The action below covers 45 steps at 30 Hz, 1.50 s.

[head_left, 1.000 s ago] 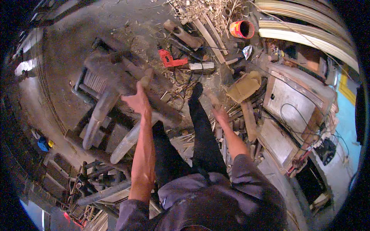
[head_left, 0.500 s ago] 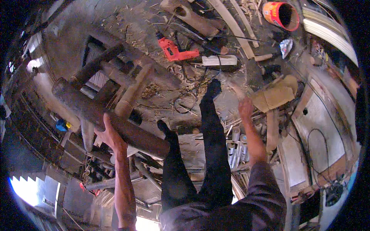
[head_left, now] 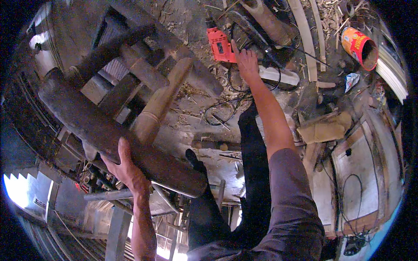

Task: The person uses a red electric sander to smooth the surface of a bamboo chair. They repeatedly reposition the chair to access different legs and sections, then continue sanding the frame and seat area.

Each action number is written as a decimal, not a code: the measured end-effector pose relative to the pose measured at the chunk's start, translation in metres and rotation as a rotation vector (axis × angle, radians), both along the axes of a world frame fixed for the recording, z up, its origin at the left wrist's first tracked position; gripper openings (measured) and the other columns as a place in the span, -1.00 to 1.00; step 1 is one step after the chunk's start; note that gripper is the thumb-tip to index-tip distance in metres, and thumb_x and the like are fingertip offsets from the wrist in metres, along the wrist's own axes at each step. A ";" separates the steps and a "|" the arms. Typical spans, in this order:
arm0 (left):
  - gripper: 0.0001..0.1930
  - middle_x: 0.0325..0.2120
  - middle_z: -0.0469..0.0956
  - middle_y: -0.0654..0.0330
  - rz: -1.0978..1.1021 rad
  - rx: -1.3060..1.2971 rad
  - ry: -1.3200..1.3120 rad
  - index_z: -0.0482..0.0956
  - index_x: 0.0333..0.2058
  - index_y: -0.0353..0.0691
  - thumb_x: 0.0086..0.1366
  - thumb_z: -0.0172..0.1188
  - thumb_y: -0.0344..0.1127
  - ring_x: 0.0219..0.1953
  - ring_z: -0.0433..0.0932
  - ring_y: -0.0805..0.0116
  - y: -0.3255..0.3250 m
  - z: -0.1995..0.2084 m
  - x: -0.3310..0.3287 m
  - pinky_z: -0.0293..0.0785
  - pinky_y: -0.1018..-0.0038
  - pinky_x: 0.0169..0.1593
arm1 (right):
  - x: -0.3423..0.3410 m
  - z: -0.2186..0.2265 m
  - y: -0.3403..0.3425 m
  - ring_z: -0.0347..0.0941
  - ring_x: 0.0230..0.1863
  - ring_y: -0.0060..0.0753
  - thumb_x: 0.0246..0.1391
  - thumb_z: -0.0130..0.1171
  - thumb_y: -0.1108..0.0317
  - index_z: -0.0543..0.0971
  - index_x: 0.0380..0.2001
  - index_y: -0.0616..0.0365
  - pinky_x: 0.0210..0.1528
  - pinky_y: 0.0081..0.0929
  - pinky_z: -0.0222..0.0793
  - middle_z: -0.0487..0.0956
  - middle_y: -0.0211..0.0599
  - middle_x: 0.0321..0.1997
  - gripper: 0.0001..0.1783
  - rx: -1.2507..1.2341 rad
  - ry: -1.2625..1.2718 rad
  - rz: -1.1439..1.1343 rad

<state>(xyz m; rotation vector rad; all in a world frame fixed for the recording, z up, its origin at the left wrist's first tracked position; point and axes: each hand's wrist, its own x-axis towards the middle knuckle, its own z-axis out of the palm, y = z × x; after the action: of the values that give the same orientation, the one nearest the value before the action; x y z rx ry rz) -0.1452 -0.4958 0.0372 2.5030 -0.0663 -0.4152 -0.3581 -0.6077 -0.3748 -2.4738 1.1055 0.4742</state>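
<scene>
Left hand (head_left: 130, 174): it lies against the thick dark pole (head_left: 100, 119) of the pole frame, with the thumb set wide on the upper side; the other fingers are mostly hidden, so I cannot tell if this grip is closed.
Right hand (head_left: 247, 65): it reaches to the red drill (head_left: 222, 45), one finger pointing along its body; the palm covers the handle area, and I cannot tell how firmly the grip holds.
Drill place: on the littered floor, past the frame, the chuck turned away from the person.
Frame place: at the person's left, the near end of its pole overlapping the left leg in my sight; whether they touch is not clear.
Cable risk: the black cable (head_left: 207, 114) lies in loops near the foot and crosses the white block (head_left: 283, 78); a pull on the drill could catch it.
Balance risk: with one hand on the pole, the heavy-looking frame could roll if the left hand slackens.
Drill risk: a careless finger might press the trigger.
</scene>
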 end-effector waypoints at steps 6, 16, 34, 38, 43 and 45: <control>-0.30 0.08 0.39 0.02 -0.016 -0.011 -0.003 0.19 0.22 -0.37 0.20 0.27 -0.19 0.00 0.44 0.20 -0.004 -0.002 -0.003 0.37 0.36 0.09 | 0.011 0.038 0.027 0.53 -0.31 -0.04 0.00 0.06 0.40 -0.17 0.41 0.01 -0.11 -0.07 0.37 0.57 -0.05 -0.35 -0.06 0.008 -0.044 0.133; -0.31 0.01 0.41 -0.07 -0.102 0.016 -0.148 0.29 0.07 -0.48 0.07 0.39 -0.20 0.05 0.38 0.07 -0.002 0.013 -0.003 0.24 0.29 0.19 | -0.045 0.290 0.015 0.55 -0.19 0.13 -0.07 0.24 0.26 -0.09 0.39 -0.07 -0.23 -0.11 0.47 0.59 0.12 -0.20 0.01 0.725 -0.104 -0.198; -0.01 0.12 0.26 -0.21 -0.126 0.067 0.039 0.00 0.25 -0.45 0.02 0.36 -0.01 0.06 0.38 -0.11 0.030 0.001 0.000 0.36 0.10 0.06 | 0.021 0.683 0.079 0.56 -0.25 -0.11 -0.02 0.21 0.33 0.49 -0.11 0.30 -0.16 -0.25 0.41 0.59 -0.01 -0.28 -0.60 0.382 -0.494 -0.576; -0.26 -0.06 0.43 -0.14 -0.280 -0.203 0.472 0.22 0.13 -0.46 0.18 0.22 0.01 -0.15 0.49 -0.05 0.082 0.044 -0.017 0.42 0.16 -0.08 | 0.038 0.703 0.102 0.53 -0.22 0.06 -0.03 0.20 0.33 0.46 -0.07 0.28 -0.16 -0.21 0.41 0.57 0.03 -0.24 -0.57 0.505 -0.229 -0.580; -0.31 0.00 0.47 -0.02 0.360 -0.698 1.698 0.36 0.10 -0.31 0.33 -0.09 0.25 -0.01 0.50 0.21 0.110 0.173 -0.012 0.39 0.25 0.10 | 0.046 0.736 0.150 0.50 -0.19 0.17 -0.12 0.23 0.37 0.41 -0.01 0.27 -0.15 -0.11 0.41 0.54 0.08 -0.22 -0.47 0.505 -0.167 -0.388; -0.41 -0.18 0.54 -0.01 0.564 -0.760 1.810 0.41 -0.04 -0.27 0.30 0.01 0.21 -0.17 0.56 0.22 0.127 0.162 -0.031 0.49 0.24 -0.04 | 0.046 0.741 0.167 0.50 -0.14 0.16 -0.15 0.27 0.32 0.35 0.11 0.24 -0.10 -0.11 0.43 0.54 0.09 -0.17 -0.31 0.520 -0.153 -0.351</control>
<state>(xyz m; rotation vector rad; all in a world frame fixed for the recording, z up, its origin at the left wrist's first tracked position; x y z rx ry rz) -0.1758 -0.3693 0.1990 0.6870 0.9242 -1.7222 -0.3117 -0.4403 0.3666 -1.7943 1.1485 0.3952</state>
